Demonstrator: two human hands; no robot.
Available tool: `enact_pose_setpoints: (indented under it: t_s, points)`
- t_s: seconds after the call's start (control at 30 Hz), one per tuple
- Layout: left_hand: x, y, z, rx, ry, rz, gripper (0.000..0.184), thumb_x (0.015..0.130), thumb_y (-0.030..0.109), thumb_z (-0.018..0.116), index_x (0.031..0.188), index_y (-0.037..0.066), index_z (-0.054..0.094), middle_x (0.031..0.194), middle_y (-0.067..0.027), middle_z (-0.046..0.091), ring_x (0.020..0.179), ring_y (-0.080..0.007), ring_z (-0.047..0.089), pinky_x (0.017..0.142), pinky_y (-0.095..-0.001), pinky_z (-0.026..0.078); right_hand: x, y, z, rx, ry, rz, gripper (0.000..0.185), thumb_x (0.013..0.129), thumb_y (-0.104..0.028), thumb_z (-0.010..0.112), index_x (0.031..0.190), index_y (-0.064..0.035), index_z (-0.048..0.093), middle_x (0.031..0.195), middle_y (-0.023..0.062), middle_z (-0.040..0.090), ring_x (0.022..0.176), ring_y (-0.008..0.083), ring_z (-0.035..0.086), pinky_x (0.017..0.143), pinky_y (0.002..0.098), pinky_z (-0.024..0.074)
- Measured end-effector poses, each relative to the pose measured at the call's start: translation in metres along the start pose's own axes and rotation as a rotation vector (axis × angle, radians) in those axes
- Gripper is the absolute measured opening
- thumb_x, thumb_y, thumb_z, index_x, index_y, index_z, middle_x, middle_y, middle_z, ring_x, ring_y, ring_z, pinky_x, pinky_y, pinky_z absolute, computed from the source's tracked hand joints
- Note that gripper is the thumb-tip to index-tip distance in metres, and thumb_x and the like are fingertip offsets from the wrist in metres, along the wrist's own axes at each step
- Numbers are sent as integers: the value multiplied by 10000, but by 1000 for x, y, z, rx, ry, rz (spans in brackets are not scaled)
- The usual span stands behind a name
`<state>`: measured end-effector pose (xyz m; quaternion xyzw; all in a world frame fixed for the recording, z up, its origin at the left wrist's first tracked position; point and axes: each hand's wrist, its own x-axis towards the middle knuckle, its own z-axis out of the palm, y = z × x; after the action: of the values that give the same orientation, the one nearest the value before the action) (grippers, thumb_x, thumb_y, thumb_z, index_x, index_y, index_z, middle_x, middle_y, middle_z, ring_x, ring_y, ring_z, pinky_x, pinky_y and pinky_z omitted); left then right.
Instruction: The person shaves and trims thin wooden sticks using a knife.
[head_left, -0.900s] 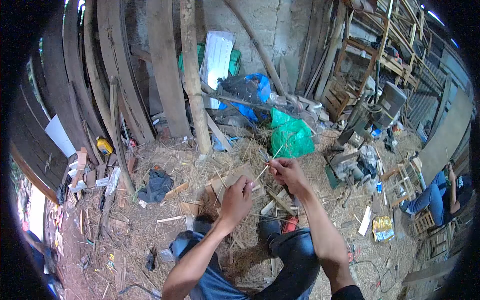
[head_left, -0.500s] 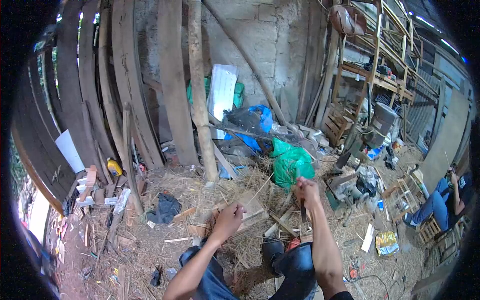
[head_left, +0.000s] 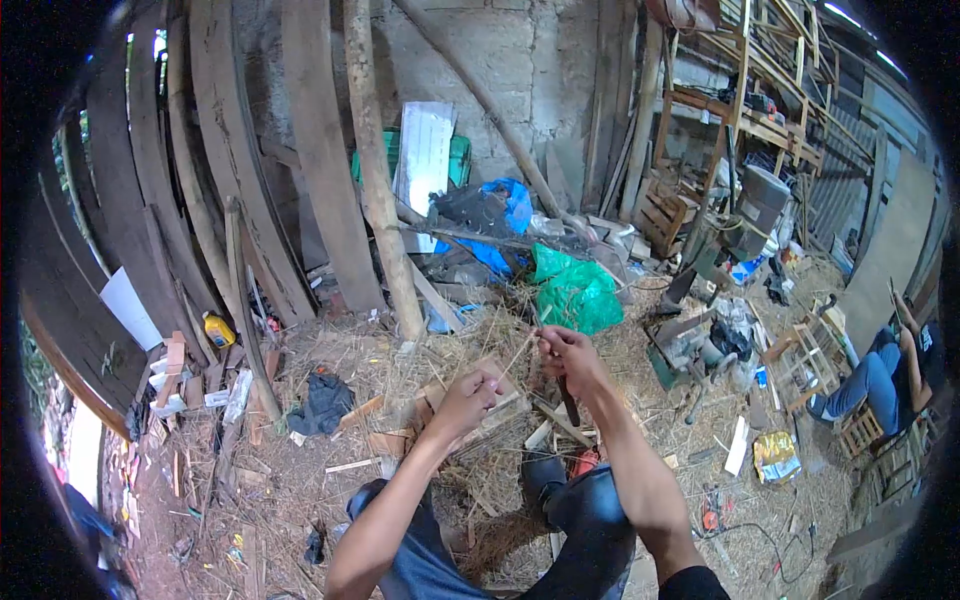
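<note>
My left hand (head_left: 468, 402) is closed on a thin, pale wooden stick (head_left: 517, 358), which slants up and away from the fingers. My right hand (head_left: 568, 358) is closed around a knife whose long dark handle (head_left: 571, 402) extends below the fist toward my knee; its blade is mostly hidden by the fingers and blurred. The stick's far end comes close to the right fingers, and whether it touches the blade I cannot tell. Below both hands lies a wooden block (head_left: 497, 418) among straw and shavings.
Ahead lie a green plastic bag (head_left: 578, 292) and blue sheeting (head_left: 515, 208). A wooden post (head_left: 372, 170) and leaning planks (head_left: 325, 150) stand to the left. At right, a seated person (head_left: 885, 375) is beside a wooden crate (head_left: 808, 372). A yellow bag (head_left: 776, 457) and a cable (head_left: 765, 560) lie on the ground.
My right hand has moved left and toward me, closer to the left hand, with the knife in it. The left hand still grips the stick. The view has tilted slightly.
</note>
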<state>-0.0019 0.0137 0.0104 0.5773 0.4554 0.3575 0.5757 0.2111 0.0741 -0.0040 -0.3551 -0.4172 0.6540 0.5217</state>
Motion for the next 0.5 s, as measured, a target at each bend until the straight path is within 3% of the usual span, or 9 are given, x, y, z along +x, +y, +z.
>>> enact_pose_setpoints:
  t_s: [0.07,0.13,0.33,0.47,0.5]
  points:
    - [2,3,0,-147,30,-172,164,951,230,466,924,84,534,628,60,375,461,-13,276,394,-176,201,-15,-4,20,-83,-1,33,207,932,-215,524,803,-57,558,633,-46,477,458,37,321,419,202,228]
    - [7,7,1,-191,10,-167,163,949,233,471,921,86,534,627,60,373,459,-13,277,392,-176,198,-26,7,40,-117,-232,113,208,918,-232,550,793,-65,559,625,-45,477,456,37,312,422,200,226]
    - [5,-7,9,-188,42,-165,180,942,260,479,907,92,531,636,56,394,455,-21,296,393,-182,202,-11,13,27,-190,-103,234,271,885,-278,606,726,-60,579,572,-44,465,450,40,345,417,216,241]
    - [4,-5,13,-116,104,-94,178,944,245,469,897,85,531,650,43,408,460,-31,309,402,-191,231,-3,18,18,-254,-153,198,249,883,-258,606,743,-51,602,564,-43,472,448,41,346,414,216,236]
    - [2,-8,14,-112,98,-87,181,946,242,465,896,81,531,650,44,405,466,-29,316,400,-189,228,-2,17,16,-260,-73,122,240,883,-251,605,754,-49,609,560,-46,468,450,42,348,415,217,238]
